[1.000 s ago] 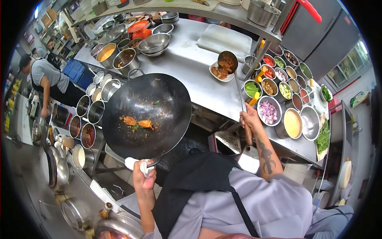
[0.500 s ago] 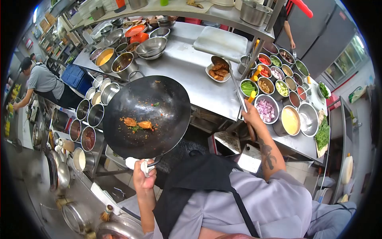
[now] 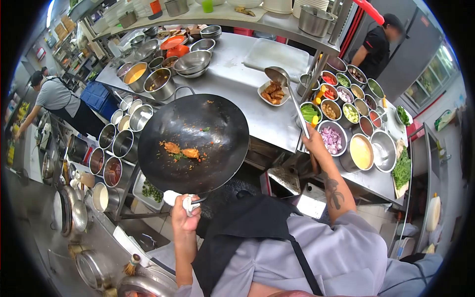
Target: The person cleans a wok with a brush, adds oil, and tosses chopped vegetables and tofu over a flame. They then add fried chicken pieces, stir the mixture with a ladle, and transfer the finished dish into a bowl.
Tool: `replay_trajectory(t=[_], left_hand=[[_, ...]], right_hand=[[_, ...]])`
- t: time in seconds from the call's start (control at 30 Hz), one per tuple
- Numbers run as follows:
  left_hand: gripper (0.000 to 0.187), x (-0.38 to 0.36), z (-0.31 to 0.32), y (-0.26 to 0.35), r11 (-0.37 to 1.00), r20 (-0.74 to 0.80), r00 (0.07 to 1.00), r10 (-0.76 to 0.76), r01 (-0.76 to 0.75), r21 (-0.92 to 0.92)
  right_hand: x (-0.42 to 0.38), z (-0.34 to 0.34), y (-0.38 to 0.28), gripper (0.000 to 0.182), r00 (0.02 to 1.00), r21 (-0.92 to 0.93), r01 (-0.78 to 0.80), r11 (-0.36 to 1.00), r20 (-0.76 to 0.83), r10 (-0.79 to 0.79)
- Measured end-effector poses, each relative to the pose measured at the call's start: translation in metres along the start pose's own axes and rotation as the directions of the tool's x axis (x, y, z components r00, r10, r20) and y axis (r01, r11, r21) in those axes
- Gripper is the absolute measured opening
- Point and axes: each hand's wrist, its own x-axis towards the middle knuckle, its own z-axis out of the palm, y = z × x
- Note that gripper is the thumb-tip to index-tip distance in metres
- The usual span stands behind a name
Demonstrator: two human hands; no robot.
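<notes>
My left hand [image 3: 185, 218] is closed round the near handle of a large black wok [image 3: 213, 123], with a white cloth [image 3: 190, 203] between hand and handle. Two pieces of browned food [image 3: 189, 153] with green and red bits lie in the wok. My right hand [image 3: 312, 141] grips the handle of a long metal ladle [image 3: 277, 74]. The ladle's bowl hangs over the far edge of a square white dish [image 3: 271, 93] that holds several browned pieces. Whether the ladle touches the dish I cannot tell.
Many metal bowls of cut vegetables [image 3: 332, 137] and a pot of yellow liquid [image 3: 361, 151] stand at the right. Stacked steel bowls [image 3: 192, 61] and a white board [image 3: 277, 57] are on the steel table. A person in black [image 3: 375, 49] is beyond; another [image 3: 57, 96] works at the left.
The wok in my left hand has moved right and slightly down in view. The ladle's bowl has shifted to the dish's far left side. The person in black has come further into view.
</notes>
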Motion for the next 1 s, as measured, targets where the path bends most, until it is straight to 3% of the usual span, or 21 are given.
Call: replay_trajectory(t=[0.17, 0.23, 0.27, 0.33, 0.4, 0.47, 0.5, 0.6, 0.73, 0.83, 0.93, 0.97, 1.0], left_hand=[[0.012, 0.007, 0.000, -0.004, 0.998, 0.014, 1.000, -0.006, 0.005, 0.057], [0.013, 0.012, 0.005, -0.007, 0.998, 0.018, 1.000, -0.006, 0.005, 0.068], [0.013, 0.014, 0.006, -0.008, 0.997, 0.020, 1.000, -0.002, 0.001, 0.076], [0.014, 0.018, 0.004, -0.009, 0.998, 0.076, 0.997, -0.023, 0.019, 0.062], [0.012, 0.015, 0.001, -0.008, 0.999, 0.082, 0.996, -0.020, 0.016, 0.050], [0.010, 0.016, 0.008, -0.014, 0.998, 0.045, 0.998, 0.034, -0.036, 0.052], [0.009, 0.018, 0.009, -0.017, 0.999, 0.012, 0.999, 0.036, -0.036, 0.038], [0.008, 0.022, 0.010, -0.023, 0.995, -0.027, 0.997, 0.073, -0.071, 0.077], [0.008, 0.017, 0.012, -0.027, 0.975, -0.103, 0.980, 0.169, -0.151, 0.161], [0.008, 0.017, 0.009, -0.028, 0.971, -0.087, 0.978, 0.189, -0.173, 0.166], [0.009, 0.015, 0.010, -0.025, 0.964, -0.089, 0.974, 0.210, -0.191, 0.183], [0.009, 0.015, 0.008, -0.024, 0.967, -0.100, 0.974, 0.201, -0.181, 0.181], [0.009, 0.015, 0.006, -0.024, 0.969, -0.110, 0.975, 0.191, -0.170, 0.179]], right_hand=[[0.000, 0.003, 0.001, 0.057, 0.999, 0.020, 0.040, 0.999, -0.029, -0.039], [-0.004, -0.005, -0.021, 0.056, 0.986, 0.289, -0.160, 0.944, 0.087, 0.140], [-0.008, -0.015, -0.041, 0.056, 0.986, 0.286, -0.157, 0.945, 0.097, 0.134], [-0.025, -0.034, -0.089, 0.054, 0.936, 0.688, -0.348, 0.637, 0.299, 0.188], [-0.044, -0.042, -0.124, 0.060, 0.876, 0.742, -0.472, 0.476, 0.455, 0.160], [-0.055, -0.048, -0.153, 0.060, 0.812, 0.682, -0.563, 0.467, 0.562, 0.159], [-0.059, -0.049, -0.167, 0.059, 0.794, 0.616, -0.567, 0.547, 0.586, 0.162], [-0.064, -0.032, -0.189, 0.058, 0.729, 0.469, -0.536, 0.702, 0.676, 0.105], [-0.080, -0.011, -0.224, 0.054, 0.634, 0.355, -0.492, 0.795, 0.772, 0.048], [-0.093, -0.005, -0.237, 0.051, 0.518, 0.349, -0.504, 0.790, 0.854, -0.047], [-0.096, -0.016, -0.259, 0.052, 0.349, 0.275, -0.647, 0.712, 0.936, -0.044], [-0.096, -0.016, -0.259, 0.052, 0.338, 0.270, -0.646, 0.714, 0.940, -0.048], [-0.095, -0.017, -0.257, 0.044, 0.265, 0.245, -0.782, 0.572, 0.963, -0.051]])
